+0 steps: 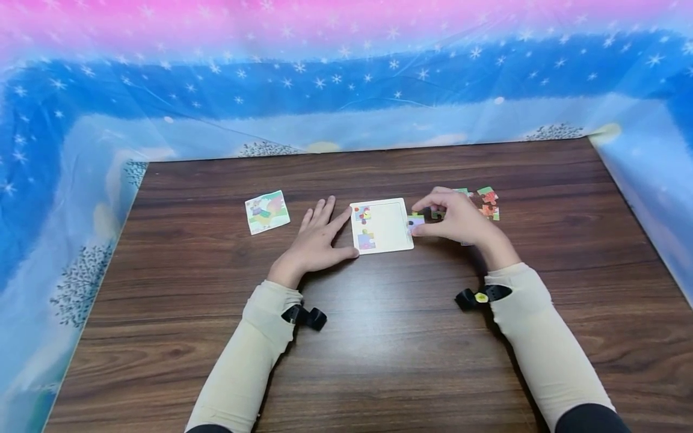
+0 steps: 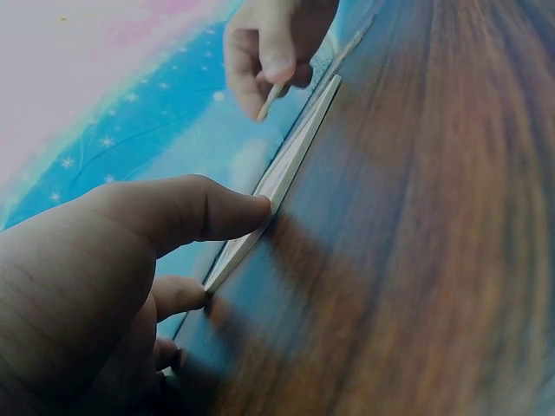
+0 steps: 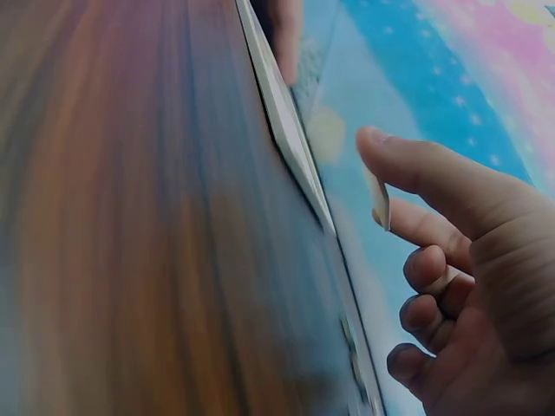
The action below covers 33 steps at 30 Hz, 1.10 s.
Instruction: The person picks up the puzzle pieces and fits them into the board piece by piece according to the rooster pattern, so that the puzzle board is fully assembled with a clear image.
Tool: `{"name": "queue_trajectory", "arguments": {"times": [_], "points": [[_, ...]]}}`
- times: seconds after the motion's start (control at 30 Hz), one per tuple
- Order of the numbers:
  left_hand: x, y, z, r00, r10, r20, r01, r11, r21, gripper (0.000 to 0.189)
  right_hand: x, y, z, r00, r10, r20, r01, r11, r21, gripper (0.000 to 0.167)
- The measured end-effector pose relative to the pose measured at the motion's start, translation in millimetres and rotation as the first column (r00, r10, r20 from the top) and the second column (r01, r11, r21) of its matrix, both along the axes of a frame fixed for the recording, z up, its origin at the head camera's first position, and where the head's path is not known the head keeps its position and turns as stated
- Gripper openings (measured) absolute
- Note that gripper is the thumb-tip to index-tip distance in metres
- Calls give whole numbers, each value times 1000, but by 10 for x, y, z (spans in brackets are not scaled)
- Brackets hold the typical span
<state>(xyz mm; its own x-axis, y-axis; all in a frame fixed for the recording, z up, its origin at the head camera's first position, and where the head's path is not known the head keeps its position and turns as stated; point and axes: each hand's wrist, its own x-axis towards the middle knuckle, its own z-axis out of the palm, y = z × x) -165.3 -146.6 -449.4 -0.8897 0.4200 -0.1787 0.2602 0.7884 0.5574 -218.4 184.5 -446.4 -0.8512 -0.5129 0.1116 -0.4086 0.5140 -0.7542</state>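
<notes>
A white puzzle tray point(image 1: 383, 249) lies on the table, with two jigsaw pieces fitted along its left side, one in the upper corner and one point(image 1: 366, 241) in the lower. My left hand point(image 1: 319, 243) is spread at the tray's left edge, index fingertip at the upper corner and thumb at the lower one. Between thumb and index finger my right hand point(image 1: 460, 219) pinches a purple and green puzzle piece point(image 1: 415, 221) just over the tray's right edge. In the right wrist view this piece point(image 3: 380, 201) is seen edge-on, raised above the table, the other fingers curled behind it.
Several loose puzzle pieces point(image 1: 489, 203) lie right of the tray, partly hidden behind the right hand. A square picture card point(image 1: 267, 212) lies to the left, beyond the left fingertips. A snowflake-patterned cloth point(image 1: 346, 90) hangs behind the wooden table point(image 1: 379, 337).
</notes>
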Motion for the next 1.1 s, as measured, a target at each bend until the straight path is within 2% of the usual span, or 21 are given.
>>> {"name": "queue_trajectory", "arguments": {"times": [0.23,0.5,0.7,0.8,0.97,1.1], "points": [[-6,2,-3,1000,-2,0,2,1000,0,91,16,-257,-17,996,76,56,-79,995,54,37],[-4,7,7,1000,-1,3,1,1000,-11,90,19,-332,-52,994,109,9,-110,992,68,37],[-7,10,1,1000,-3,-3,3,1000,-20,90,27,-354,-61,991,108,-85,-103,993,53,17],[-7,12,1,1000,-1,-1,1,1000,-18,90,42,-391,-58,986,108,-128,-98,992,79,14],[-6,9,2,1000,6,8,-6,1000,-8,90,68,-449,-58,982,130,-135,-110,983,150,16],[-4,10,-2,1000,6,7,-6,1000,-8,90,72,-441,-51,982,149,-113,-130,979,159,13]]}}
